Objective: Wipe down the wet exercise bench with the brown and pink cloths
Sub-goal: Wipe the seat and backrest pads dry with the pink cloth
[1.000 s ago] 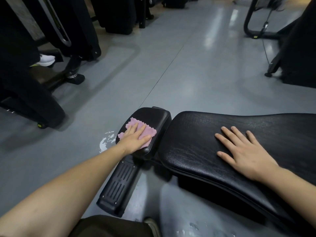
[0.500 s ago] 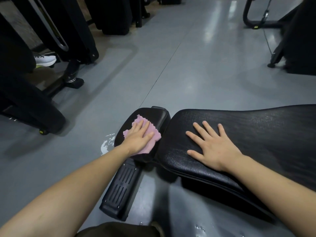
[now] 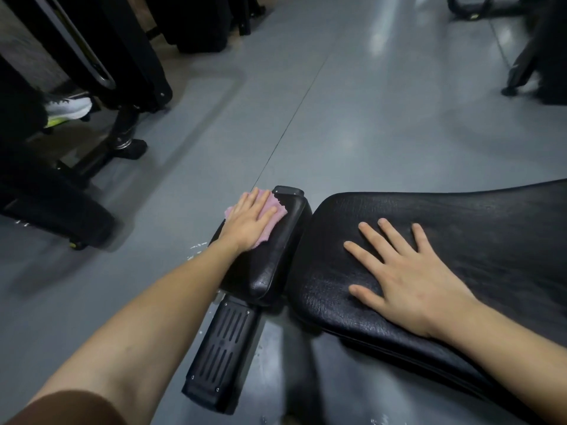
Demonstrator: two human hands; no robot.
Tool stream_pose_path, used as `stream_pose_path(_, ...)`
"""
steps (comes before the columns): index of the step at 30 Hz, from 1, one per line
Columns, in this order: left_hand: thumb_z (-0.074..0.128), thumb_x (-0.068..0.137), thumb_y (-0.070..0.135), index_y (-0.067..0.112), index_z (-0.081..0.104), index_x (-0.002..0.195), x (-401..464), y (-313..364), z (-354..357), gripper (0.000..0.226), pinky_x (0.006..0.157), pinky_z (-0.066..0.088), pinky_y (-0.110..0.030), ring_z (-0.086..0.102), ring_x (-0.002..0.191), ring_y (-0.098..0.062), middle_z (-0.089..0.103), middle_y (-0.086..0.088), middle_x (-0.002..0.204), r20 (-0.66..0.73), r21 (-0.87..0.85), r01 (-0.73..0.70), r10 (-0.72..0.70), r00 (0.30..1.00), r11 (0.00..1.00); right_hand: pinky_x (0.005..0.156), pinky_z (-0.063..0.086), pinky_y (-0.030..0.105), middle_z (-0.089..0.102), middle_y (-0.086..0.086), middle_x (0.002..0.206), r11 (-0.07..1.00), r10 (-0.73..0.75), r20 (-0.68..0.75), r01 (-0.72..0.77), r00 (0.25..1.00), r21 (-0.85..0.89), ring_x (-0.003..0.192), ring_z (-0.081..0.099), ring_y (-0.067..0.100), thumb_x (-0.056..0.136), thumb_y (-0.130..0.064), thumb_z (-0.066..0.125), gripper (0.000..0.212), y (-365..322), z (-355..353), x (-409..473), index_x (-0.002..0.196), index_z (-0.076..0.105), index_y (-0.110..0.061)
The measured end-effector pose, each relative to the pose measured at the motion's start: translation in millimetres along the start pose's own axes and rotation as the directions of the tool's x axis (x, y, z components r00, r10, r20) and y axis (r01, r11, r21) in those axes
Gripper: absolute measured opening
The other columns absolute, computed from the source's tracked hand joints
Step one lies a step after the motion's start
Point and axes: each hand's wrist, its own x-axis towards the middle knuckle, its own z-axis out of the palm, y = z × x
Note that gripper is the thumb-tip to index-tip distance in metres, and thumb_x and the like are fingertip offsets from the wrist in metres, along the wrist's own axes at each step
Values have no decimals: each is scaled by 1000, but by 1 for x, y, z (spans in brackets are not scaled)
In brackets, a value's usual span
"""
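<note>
The black exercise bench has a small seat pad (image 3: 276,259) on the left and a long back pad (image 3: 460,240) on the right. My left hand (image 3: 248,222) lies flat with straight fingers on the pink cloth (image 3: 271,214), pressing it onto the far left edge of the small pad. My right hand (image 3: 405,277) rests flat, fingers spread, on the near end of the long pad, holding nothing. No brown cloth is in view.
A ribbed black foot plate (image 3: 221,348) juts out below the small pad. Water drops (image 3: 196,251) lie on the grey floor beside it. Black gym machines (image 3: 122,87) stand at left, with a white shoe (image 3: 69,107) among them. More equipment (image 3: 540,72) stands far right.
My left hand has slid the pink cloth toward the far left edge of the small pad. My right hand has shifted a little on the long pad and stays flat.
</note>
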Motion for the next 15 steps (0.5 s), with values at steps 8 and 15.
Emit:
stream_pose_path(8,19,93,74,41,7,158,-25,21,5,74,125,-8,-40,-17,152,-11,-10,15,166,24,16,-229,229,973,973,113,27,70,34,11,162,1000,4,53,-4,999,2,150,29,37,96,-76,9,82,-1,-4,-1,154,42,-29)
stream_pose_path(15,33,90,47,44,43,146,-92,10,9,58,125,-6,-41,-15,153,-8,-3,15,167,50,65,-479,477,878,875,121,4,65,3,4,169,999,-18,51,16,999,40,156,-2,30,80,-80,-20,98,-2,-12,-3,161,13,-36)
